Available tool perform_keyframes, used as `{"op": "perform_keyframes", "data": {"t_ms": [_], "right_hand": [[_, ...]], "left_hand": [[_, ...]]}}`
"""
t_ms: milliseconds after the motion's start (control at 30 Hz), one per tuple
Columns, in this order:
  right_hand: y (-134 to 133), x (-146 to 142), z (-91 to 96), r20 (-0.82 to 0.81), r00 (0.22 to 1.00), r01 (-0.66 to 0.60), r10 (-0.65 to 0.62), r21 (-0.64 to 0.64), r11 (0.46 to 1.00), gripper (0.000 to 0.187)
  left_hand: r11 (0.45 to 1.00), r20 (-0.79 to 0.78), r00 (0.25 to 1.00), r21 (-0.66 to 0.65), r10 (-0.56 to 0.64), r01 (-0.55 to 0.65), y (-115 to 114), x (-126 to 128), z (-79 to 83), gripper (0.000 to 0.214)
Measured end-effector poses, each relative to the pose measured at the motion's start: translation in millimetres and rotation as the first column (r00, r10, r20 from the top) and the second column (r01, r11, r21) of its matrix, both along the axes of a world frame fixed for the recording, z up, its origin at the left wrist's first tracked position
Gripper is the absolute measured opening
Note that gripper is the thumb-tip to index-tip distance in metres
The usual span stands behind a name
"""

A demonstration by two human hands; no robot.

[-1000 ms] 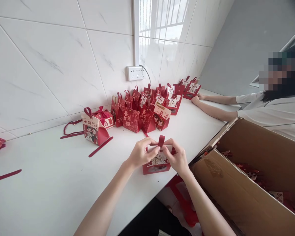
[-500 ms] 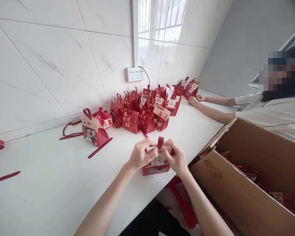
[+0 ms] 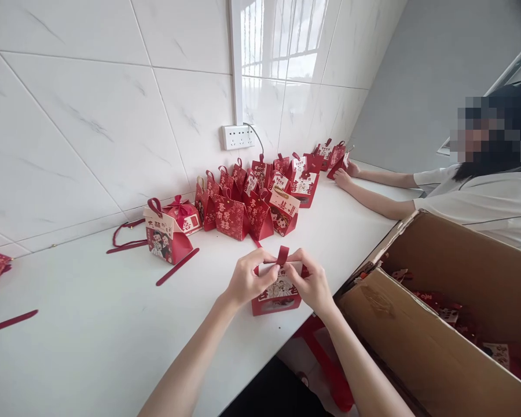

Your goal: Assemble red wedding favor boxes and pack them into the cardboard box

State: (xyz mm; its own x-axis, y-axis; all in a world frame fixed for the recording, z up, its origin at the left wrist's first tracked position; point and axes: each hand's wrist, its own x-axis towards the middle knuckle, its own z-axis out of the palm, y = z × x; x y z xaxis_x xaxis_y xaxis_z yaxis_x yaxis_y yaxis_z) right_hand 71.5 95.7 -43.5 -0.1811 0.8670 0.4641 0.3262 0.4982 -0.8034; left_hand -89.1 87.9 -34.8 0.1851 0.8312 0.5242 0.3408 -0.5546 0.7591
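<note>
A small red and white gift box (image 3: pixel 278 289) stands upright on the white table, close to its front edge. My left hand (image 3: pixel 252 277) pinches the top of this box from the left, thumb on the front face. From the other side my right hand (image 3: pixel 309 279) pinches the same top edge. Between my fingertips a dark red ribbon loop (image 3: pixel 282 255) sticks up. Just behind, several finished-looking red gift boxes (image 3: pixel 230 215) with ribbon handles stand in a cluster along the wall.
At left stand a cream and red box (image 3: pixel 162 234) and a loose ribbon strip (image 3: pixel 178 267); another strip (image 3: pixel 9 322) lies farther left. A large cardboard box (image 3: pixel 399 324) holding red packages is at right. Beyond it, a co-worker (image 3: pixel 473 185) handles a red box (image 3: pixel 337 162).
My hands keep their pinch on the gift box with little movement. The view has shifted slightly. The co-worker's hands have turned or lifted the far red box a little.
</note>
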Motion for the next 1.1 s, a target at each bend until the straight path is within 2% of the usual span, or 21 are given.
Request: {"op": "perform_keyframes", "data": {"t_ms": [200, 467, 600, 733, 900, 1100], "right_hand": [[-1.3, -0.1, -0.5, -0.014, 1.000, 0.005, -0.004, 0.007, 1.000, 0.016], [-1.8, -1.1, -3.1, 0.001, 1.000, 0.026, -0.027, 0.026, 0.999, 0.014], [-3.5, 1.0, -1.4, 0.017, 1.000, 0.006, -0.006, 0.033, 0.999, 0.011], [-4.6, 3.1, -1.3, 0.027, 1.000, 0.010, -0.010, 0.021, 1.000, 0.017], [-4.6, 3.3, 0.3, 0.032, 0.999, -0.018, 0.018, 0.002, 1.000, 0.020], [-2.2, 4.2, 1.5, 0.030, 0.999, -0.045, 0.044, 0.013, 0.999, 0.017]], "left_hand": [[1.000, 0.001, 1.000, 0.025, -0.012, 0.012, 0.4, 0.3, 0.4, 0.012], [0.991, 0.058, 0.998, -0.129, -0.011, 0.019, -1.0, 1.1, -0.8, 0.009], [0.994, 0.103, 0.995, -0.113, 0.008, 0.003, -1.3, 3.8, -3.2, 0.008], [0.991, 0.142, 0.989, -0.133, 0.025, -0.006, -2.1, 6.9, -3.8, 0.009], [0.992, 0.127, 0.991, -0.120, 0.040, -0.025, -2.3, 6.9, -2.9, 0.011], [0.985, 0.183, 0.983, -0.167, -0.021, 0.052, -2.5, 6.2, -0.6, 0.008]]}}
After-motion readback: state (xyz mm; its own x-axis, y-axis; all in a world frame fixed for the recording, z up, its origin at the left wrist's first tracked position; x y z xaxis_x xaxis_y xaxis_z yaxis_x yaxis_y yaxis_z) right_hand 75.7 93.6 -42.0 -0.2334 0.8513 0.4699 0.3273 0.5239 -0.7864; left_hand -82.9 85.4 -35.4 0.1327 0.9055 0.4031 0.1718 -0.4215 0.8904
